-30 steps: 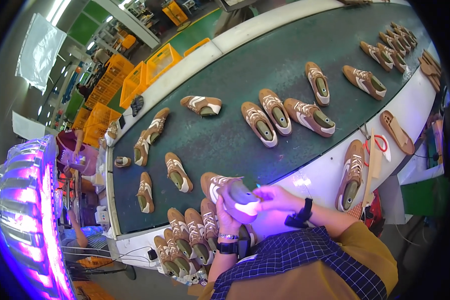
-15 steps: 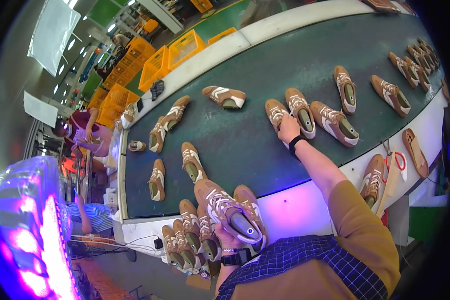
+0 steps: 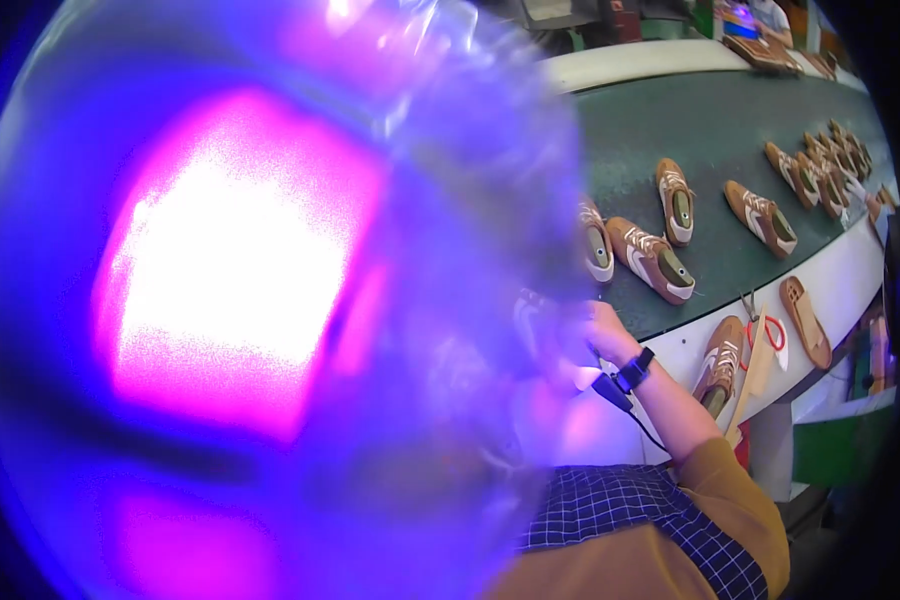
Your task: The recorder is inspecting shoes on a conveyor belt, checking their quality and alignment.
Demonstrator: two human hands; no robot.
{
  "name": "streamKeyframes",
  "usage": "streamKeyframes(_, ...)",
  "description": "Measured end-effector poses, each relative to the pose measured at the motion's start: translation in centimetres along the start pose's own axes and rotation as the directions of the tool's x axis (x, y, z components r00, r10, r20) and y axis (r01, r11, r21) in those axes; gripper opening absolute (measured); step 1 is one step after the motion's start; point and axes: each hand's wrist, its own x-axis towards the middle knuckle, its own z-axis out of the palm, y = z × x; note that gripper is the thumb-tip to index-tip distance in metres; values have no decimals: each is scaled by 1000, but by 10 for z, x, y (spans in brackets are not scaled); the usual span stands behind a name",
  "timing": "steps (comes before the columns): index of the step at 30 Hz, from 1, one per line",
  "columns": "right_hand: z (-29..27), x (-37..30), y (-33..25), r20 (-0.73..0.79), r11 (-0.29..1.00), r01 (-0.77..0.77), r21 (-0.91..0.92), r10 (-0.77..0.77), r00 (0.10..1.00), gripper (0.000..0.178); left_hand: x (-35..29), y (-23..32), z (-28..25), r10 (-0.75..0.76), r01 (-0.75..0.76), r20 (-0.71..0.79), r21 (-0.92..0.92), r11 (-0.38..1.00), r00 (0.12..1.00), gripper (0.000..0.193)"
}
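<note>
A glaring purple-lit lamp (image 3: pixel 240 270) behind crumpled clear plastic fills the left half of the picture. Against the plastic's edge shows my right hand (image 3: pixel 607 332), its fingers lost in the haze. A black band (image 3: pixel 634 371) circles that wrist, with a dark piece trailing a cable (image 3: pixel 612 391) beside it. What the fingers hold, if anything, cannot be made out. My left hand is hidden. Beyond my right hand, on the green belt (image 3: pixel 710 130), lie a partly covered brown sneaker (image 3: pixel 595 243) and a brown sneaker with white laces (image 3: pixel 650 262).
Farther along the belt are two more sneakers (image 3: pixel 675 203) (image 3: pixel 761 219) and a row of several (image 3: pixel 820 170). On the white ledge (image 3: pixel 690 350) rest a sneaker (image 3: pixel 720 362), red-handled scissors (image 3: pixel 773 332), a pale strip (image 3: pixel 758 375) and a flat brown shoe piece (image 3: pixel 807 322).
The view has swung so the lamp now covers the left half, hiding my left hand and the sneaker it held. My right hand has left the belt sneaker and come nearer me.
</note>
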Motion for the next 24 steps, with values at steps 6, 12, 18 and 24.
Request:
streamKeyframes(6, 63, -101, -60, 125, 767, 518, -378, -512, 850, 57, 9, 1, -38, 131, -163, 203, 148, 976, 970, 91)
streamKeyframes(12, 91, -112, -39, 216, 860, 373, 349, -461, 861, 68, -15, 4, -40, 221, -218, 55, -64, 974, 974, 85)
streamKeyframes(18, 85, -120, 0, 247, 896, 79, 437, -204, 947, 65, -51, 2, -19, 135, -113, 253, -97, 989, 958, 88)
streamKeyframes(24, 87, -129, -25, 224, 895, 249, 370, -346, 911, 75, -34, -7, -62, 213, -173, 234, -177, 969, 949, 83)
